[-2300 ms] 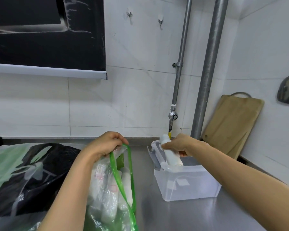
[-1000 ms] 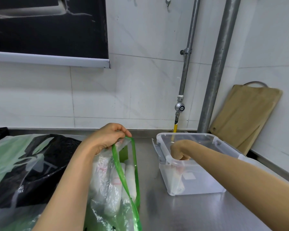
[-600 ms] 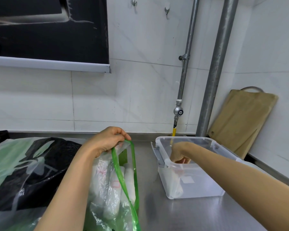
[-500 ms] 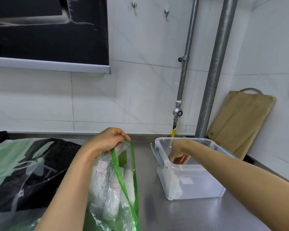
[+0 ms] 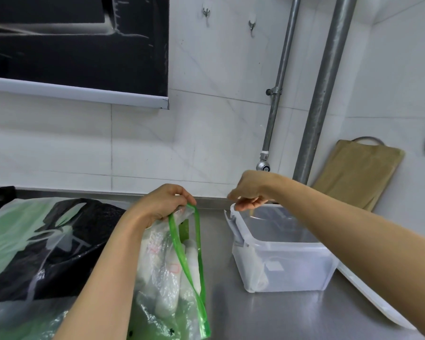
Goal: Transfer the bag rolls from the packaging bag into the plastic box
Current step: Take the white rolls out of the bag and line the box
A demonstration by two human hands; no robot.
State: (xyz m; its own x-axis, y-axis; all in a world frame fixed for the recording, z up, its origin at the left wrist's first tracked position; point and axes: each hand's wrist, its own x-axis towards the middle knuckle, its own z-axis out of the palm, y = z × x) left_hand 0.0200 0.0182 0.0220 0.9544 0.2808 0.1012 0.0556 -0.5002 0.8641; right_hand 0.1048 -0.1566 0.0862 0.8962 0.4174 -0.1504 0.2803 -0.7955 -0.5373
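**Left hand holds the bag open; right hand empty over the box**

The steel counter [image 5: 268, 315] runs from the tiled wall to the lower edge of the view, with bare metal in front of the box and between box and bag. A black sack [image 5: 66, 241] under a pale film fills the left side and is cut off by the frame.

The clear box [image 5: 292, 266] stands right of centre, open at the top, its near right corner hidden behind the right forearm. A white lid [image 5: 368, 295] lies just beside it on the right, only its edge showing. A board [image 5: 358, 173] leans in the back corner behind it.

The bag [image 5: 157, 303] stands just left of the box, apart from it. Its bottom runs out of view and the left forearm covers its left side.

The left hand [image 5: 162, 202] pinches the bag's top edge at the green rim [image 5: 182, 251], knuckles up, holding the mouth open. The right hand [image 5: 249, 190] hovers over the box's far left corner, fingers loosely curled downward, with nothing in them.

Several white rolls [image 5: 167, 278] stand in the bag, blurred by crinkled film, so their number is unclear. One roll [image 5: 257, 271] leans in the box's near left corner, dim through the wall.
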